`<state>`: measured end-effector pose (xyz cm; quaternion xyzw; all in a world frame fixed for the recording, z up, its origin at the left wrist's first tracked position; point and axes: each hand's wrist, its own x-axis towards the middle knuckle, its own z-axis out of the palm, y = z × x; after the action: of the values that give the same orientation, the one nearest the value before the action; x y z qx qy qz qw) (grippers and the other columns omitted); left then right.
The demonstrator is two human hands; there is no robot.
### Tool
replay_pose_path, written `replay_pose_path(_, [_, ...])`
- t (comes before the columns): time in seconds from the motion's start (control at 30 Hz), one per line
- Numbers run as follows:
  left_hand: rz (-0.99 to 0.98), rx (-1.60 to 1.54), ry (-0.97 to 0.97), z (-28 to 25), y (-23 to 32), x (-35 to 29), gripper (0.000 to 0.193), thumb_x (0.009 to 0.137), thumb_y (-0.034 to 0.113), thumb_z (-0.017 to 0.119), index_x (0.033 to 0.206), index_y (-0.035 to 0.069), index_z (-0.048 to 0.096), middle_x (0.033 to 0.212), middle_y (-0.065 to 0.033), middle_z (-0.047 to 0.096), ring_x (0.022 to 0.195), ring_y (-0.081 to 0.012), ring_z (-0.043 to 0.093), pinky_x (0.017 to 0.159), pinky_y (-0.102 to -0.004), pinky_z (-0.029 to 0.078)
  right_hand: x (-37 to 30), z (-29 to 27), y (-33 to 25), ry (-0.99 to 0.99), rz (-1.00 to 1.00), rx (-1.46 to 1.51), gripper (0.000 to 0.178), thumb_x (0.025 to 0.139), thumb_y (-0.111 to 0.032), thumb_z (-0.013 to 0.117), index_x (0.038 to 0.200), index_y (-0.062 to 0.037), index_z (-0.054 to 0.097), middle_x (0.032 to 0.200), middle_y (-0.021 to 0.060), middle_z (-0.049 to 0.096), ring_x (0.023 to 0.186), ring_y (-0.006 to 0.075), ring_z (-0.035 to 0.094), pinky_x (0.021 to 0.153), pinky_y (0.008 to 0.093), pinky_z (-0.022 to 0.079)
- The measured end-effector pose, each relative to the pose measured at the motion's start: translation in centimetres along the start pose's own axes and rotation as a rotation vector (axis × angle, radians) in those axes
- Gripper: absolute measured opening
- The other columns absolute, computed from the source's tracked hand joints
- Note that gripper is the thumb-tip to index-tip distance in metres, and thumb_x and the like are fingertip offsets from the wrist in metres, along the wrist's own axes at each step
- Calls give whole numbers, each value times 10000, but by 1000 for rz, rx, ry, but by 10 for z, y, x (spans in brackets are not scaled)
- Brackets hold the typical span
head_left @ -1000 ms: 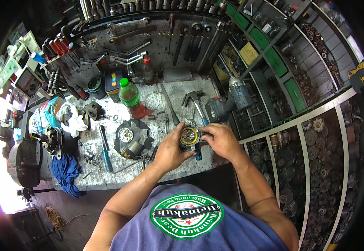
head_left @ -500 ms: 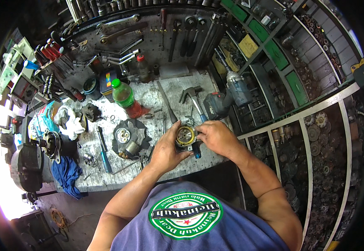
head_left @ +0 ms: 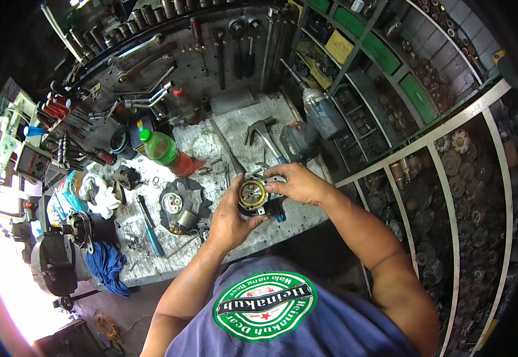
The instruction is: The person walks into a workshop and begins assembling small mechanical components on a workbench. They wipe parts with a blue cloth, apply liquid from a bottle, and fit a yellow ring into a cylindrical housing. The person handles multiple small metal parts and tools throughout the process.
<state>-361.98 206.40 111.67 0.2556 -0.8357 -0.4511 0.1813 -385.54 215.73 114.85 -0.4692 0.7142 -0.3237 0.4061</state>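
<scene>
Head view, places relative to the green-capped bottle (head_left: 161, 149). Blue cloth (head_left: 107, 268): left of it, near side, draped off the workbench (head_left: 300, 214) edge. Blue-handled tool (head_left: 151, 229): near side, a touch left. Dark lobed plate (head_left: 196, 195): near side, a touch right. Left hand (head_left: 229, 220): right of bottle, near side, thumb and fingers wrapped round the round metal housing (head_left: 252, 195), clamped on it. Housing: right of bottle, near side, open face up, yellow ring (head_left: 252, 207) showing. Claw hammer (head_left: 272, 144): right of bottle, about level. Right hand (head_left: 297, 183): right of bottle, near side, thumb and fingertips at the housing's right rim; can't tell if they pinch it or a small part. Cordless impact wrench (head_left: 321, 113): farthest right.

My read on doing this well: left hand takes the load, housing level, right-hand pressure light, fingertips off the yellow ring, no one-sided prying.
</scene>
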Motion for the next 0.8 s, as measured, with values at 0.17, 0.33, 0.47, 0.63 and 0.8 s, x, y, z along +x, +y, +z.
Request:
replay_pose_path(0.17, [-26, -15, -12, 2, 1, 0, 1256, 743, 193, 1033, 1714, -29, 267, 1604, -274, 561, 1493, -371, 576, 1240, -453, 473, 4, -2, 20, -55, -131, 14, 552, 1028, -353, 814, 1407, 38, 722, 1214, 199, 811, 1074, 236, 766, 935, 390, 605])
replay_pose_path(0.33, [-30, 2, -7, 3, 2, 0, 1256, 745, 176, 1029, 1720, -16, 261, 1617, -277, 552, 1512, -367, 559, 1252, -461, 457, 1, 3, 36, -129, 181, 731, 525, 1046, -271, 756, 1500, -25, 665, 1078, 66, 765, 818, 108, 676, 679, 305, 565])
replay_pose_path(0.47, [-39, -31, -14, 3, 2, -1, 1254, 750, 164, 1024, 1726, -16, 257, 1624, -265, 547, 1517, -346, 550, 1258, -445, 446, 1, 21, 42, -63, 103, 546, 457, 1011, -159, 723, 1447, -28, 682, 907, 45, 718, 710, 98, 632, 608, 275, 511])
replay_pose_path(0.63, [-79, -30, -10, 4, 3, 0, 1255, 735, 116, 1009, 1735, 7, 260, 1638, -263, 538, 1530, -360, 537, 1269, -446, 431, 1, 31, 40, 11, 114, 516, 426, 1008, -117, 707, 1429, -53, 677, 883, 28, 700, 715, 89, 618, 612, 290, 502])
replay_pose_path(0.8, [118, 135, 117, 5, -6, -24, 1325, 754, 218, 1037, 1749, 3, 189, 1737, -288, 390, 1618, -399, 412, 1309, -470, 389, -11, 23, 57, 33, -27, 591, 495, 1054, -172, 765, 1501, -22, 614, 1109, 74, 730, 884, 125, 693, 768, 304, 607])
